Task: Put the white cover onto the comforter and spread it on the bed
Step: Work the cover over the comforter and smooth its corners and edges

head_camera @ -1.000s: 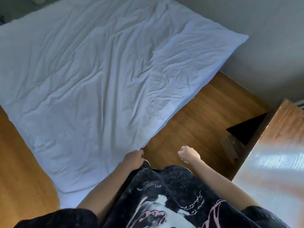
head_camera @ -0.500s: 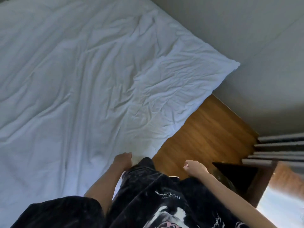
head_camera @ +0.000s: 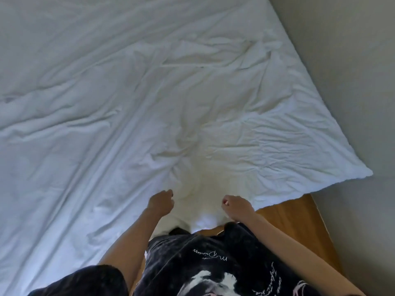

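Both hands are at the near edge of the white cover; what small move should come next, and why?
Probably a short tug toward the body. The left hand and right hand look curled at the cover, which still lies wrinkled, creases fanning from between them.

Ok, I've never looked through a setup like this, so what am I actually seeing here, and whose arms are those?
There is no machine here. A person wears one wide-angle camera on the head, looking forward and down, so the single picture shows their own two bare arms and their dark printed shirt at the bottom. In front of them lies the white cover, wrinkled and spread out flat, with one corner pointing toward the grey wall on the right. Wooden floor shows beside that corner. The left hand and the right hand are both curled at the near edge of the cover. Whether either one really pinches cloth cannot be told from this angle.
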The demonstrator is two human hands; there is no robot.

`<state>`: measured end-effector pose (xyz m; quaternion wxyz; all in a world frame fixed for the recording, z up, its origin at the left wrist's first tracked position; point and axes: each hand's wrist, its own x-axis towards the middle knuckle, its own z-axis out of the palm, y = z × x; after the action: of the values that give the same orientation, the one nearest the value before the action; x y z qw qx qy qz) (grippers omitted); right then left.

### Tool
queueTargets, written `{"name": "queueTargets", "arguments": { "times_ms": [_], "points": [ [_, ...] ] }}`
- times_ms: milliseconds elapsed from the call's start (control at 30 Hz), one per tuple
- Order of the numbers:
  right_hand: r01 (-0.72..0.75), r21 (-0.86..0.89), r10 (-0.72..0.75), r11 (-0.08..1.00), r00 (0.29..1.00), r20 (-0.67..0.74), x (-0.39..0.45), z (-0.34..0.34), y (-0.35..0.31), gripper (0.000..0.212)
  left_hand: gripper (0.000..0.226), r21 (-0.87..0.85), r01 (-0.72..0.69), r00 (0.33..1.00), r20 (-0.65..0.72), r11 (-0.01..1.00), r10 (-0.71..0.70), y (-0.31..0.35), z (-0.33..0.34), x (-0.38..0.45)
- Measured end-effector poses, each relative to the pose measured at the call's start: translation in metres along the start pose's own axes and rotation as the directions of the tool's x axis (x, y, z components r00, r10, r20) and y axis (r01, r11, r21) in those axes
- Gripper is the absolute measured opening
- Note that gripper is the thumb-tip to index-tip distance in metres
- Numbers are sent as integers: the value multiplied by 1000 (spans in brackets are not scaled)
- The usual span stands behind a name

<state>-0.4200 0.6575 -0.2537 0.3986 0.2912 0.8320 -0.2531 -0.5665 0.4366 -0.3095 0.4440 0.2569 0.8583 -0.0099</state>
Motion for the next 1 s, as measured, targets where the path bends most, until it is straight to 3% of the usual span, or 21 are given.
{"name": "queueTargets", "arguments": {
  "times_ms": [100, 233, 367, 500, 600, 700, 867, 933, 1000],
  "points": [
    [136, -130, -130, 982, 990, 56, 31, -40, 20, 28, 35, -71, 187, 982, 30, 980, -185, 21, 19, -1],
    [266, -270, -232, 925, 961, 150, 61, -92, 55, 23, 34, -274, 388, 921, 76, 880, -382, 72, 34, -8],
    [303, -375, -254, 876, 951, 175, 112, -139, 76, 15, 36, -425, 373, 924, 92, 825, -371, 127, 34, 12],
    [285, -435, -261, 854, 958, 115, 180, -165, 65, 26, 36, -488, 339, 927, 27, 804, -375, 146, 22, 56],
    [282, -442, -290, 852, 956, 51, 235, -175, 42, 39, 37, -520, 304, 912, -83, 798, -401, 126, 3, 112],
    [342, -467, -392, 815, 920, -10, 302, -180, 5, 51, 48, -500, 240, 859, -290, 832, -422, 79, -27, 190],
    [478, -511, -644, 715, 734, -215, 448, -198, -72, 65, 61, -456, 194, 743, -510, 869, -433, 6, -109, 339],
    [451, -539, -640, 712, 732, -234, 506, -206, -99, 64, 54, -425, 236, 677, -573, 874, -462, -17, -130, 398],
    [402, -554, -611, 729, 747, -262, 558, -207, -115, 67, 58, -424, 296, 671, -545, 856, -502, -33, -137, 445]
  ]
}}
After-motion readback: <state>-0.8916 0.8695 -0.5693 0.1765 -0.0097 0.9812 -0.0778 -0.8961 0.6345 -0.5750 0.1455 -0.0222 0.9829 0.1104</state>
